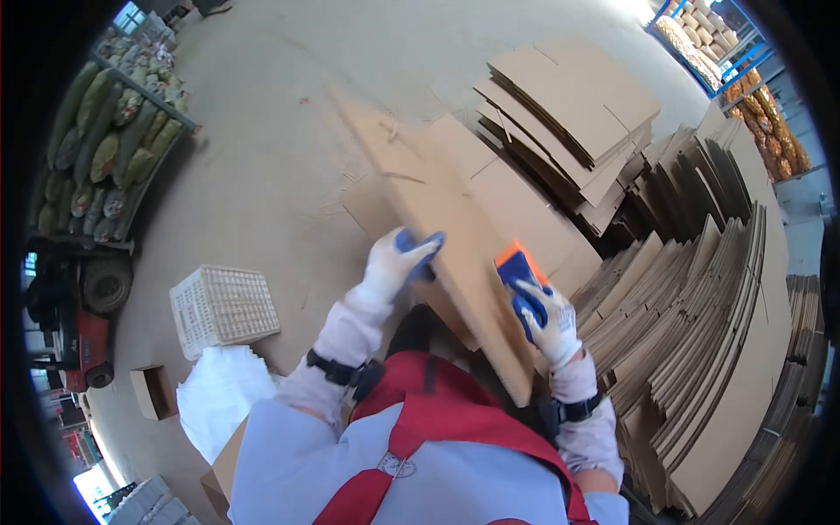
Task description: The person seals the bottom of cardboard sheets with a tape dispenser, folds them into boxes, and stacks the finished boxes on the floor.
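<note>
A large flat cardboard piece (455, 227) slants across the middle in front of me, its far end blurred. My left hand (395, 267), in a white glove with blue coating, is closed on its left edge. On the other side, my right hand (549, 322), gloved alike, is wrapped around an orange-and-blue block-like tool (522, 260) held against or close over the cardboard. The tool's exact kind does not show. More flat cardboard lies under the slanted piece.
Stacked flat cardboard (577, 105) lies ahead to the right, and upright cardboard sheets (700, 350) crowd my right side. A white plastic basket (226, 308), a white bag (223, 394) and a small open box (153, 392) stand left. Beyond are a red forklift (86, 341) and a loaded rack (105, 157).
</note>
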Tool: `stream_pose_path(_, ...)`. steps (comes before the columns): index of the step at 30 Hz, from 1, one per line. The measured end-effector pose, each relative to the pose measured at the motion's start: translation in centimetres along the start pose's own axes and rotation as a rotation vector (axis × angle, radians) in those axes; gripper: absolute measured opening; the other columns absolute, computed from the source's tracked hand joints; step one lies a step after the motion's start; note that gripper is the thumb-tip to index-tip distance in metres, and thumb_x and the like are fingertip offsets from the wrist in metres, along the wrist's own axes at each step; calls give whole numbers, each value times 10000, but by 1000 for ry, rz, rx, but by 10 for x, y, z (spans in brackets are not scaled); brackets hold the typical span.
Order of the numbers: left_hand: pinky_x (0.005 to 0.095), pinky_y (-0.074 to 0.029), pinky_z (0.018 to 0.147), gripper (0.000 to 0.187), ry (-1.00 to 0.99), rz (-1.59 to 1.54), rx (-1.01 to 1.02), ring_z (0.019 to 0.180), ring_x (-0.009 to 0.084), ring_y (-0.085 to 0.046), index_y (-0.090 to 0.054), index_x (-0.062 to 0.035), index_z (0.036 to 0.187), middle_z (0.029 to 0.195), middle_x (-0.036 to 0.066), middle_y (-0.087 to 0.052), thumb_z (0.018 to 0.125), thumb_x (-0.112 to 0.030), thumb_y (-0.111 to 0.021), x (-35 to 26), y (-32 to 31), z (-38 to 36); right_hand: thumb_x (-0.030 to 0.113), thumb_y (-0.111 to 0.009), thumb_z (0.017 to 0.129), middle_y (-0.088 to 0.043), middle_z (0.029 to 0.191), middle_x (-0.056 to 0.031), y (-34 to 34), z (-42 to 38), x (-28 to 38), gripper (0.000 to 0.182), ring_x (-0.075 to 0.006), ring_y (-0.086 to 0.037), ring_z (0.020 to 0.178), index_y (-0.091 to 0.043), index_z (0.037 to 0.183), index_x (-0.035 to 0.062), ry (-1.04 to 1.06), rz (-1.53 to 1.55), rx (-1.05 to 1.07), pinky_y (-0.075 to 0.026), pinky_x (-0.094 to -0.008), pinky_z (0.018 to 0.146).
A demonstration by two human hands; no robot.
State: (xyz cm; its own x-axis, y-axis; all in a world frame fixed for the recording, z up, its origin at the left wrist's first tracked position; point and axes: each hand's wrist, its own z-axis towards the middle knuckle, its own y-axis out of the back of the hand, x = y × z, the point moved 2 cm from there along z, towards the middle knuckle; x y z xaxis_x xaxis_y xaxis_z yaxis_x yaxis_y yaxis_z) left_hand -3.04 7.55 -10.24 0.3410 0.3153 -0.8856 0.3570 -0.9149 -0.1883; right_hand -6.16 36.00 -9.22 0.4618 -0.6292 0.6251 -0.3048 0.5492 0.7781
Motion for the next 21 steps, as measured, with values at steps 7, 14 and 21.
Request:
stream_pose_path(7,455,-399,984,440,-1079,723,-559,1108,328,-561,-623,-66,1163,1114,153,-638,789,-259,-750,-44,-81,20,419,-561,892,-631,1055,-216,31,28,69,408,-390,-613,955,-629,1172,130,-88,-301,206,-478,-458,860)
stream_pose_path(14,520,-245,1129,460,-1356,1162,250,1373,329,-368,-546,-124,1319,1446,88,-453,870,-199,-611,-59,-68,55,434,-557,898,-634,980,-226,31,17,41,401,-392,-621,923,-667,1115,115,-65,-227,112,-487,-448,836)
stream_pose_path(21,568,-252,1119,623,-1324,1437,420,1339,300,-416,-557,-182,1313,1418,57,-487,744,-343,-752,-44,-101,3,432,-545,888,-657,1008,-192,74,-30,-19,372,-355,-633,943,-667,1128,174,-89,-247,180,-496,-439,841)
